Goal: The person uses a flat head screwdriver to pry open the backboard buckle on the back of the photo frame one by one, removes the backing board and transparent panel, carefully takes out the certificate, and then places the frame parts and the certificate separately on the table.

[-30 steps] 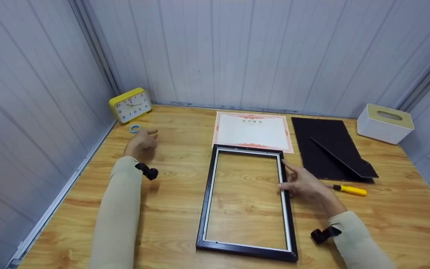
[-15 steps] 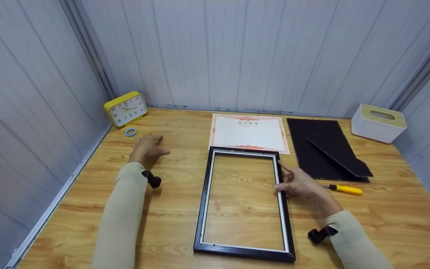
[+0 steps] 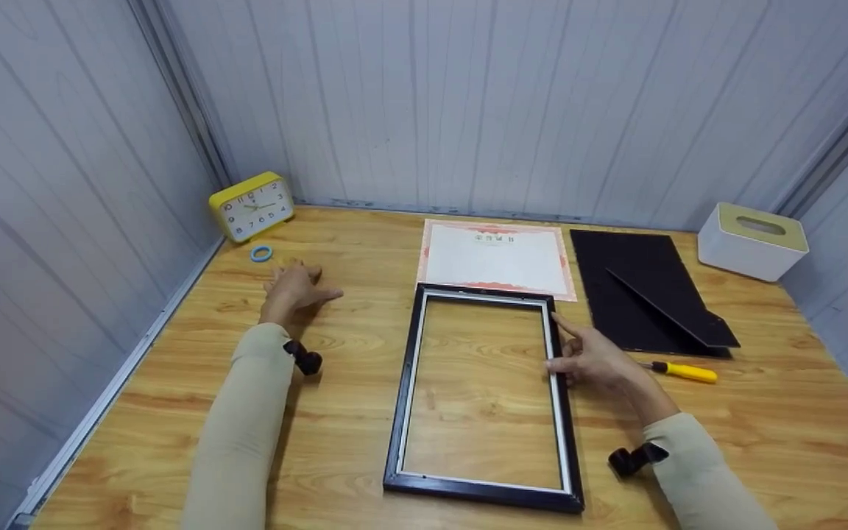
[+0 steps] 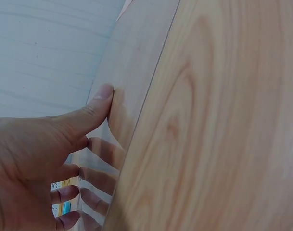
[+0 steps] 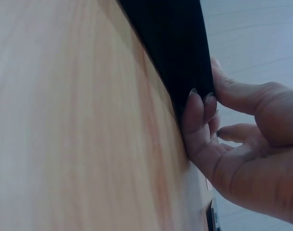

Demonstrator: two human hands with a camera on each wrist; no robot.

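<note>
My right hand (image 3: pixel 601 361) grips the right side of a black picture frame (image 3: pixel 483 495) with a white inner edge, which lies on the table. In the right wrist view, the thumb is on the frame's upper edge and curled fingers lie against its black outer side. My left hand (image 3: pixel 295 288) is at the back left with thumb and fingers spread. Under it, in the left wrist view, lies a clear sheet (image 4: pixel 141 53) that mirrors the fingers; the fingertips touch its surface. Near those fingers lies a small blue ring (image 3: pixel 261 253).
Behind the frame lies a red-bordered certificate (image 3: pixel 497 258). To the right are a black backing board (image 3: pixel 615 258) with its stand leg and a yellow-handled screwdriver (image 3: pixel 691 372). A yellow clock (image 3: pixel 255 210) and a tissue box (image 3: pixel 751 243) stand near the walls.
My left hand has shifted slightly right and toward me, away from the blue ring. Its thumb has spread out and its fingers have come down. The right hand keeps its grip on the frame.
</note>
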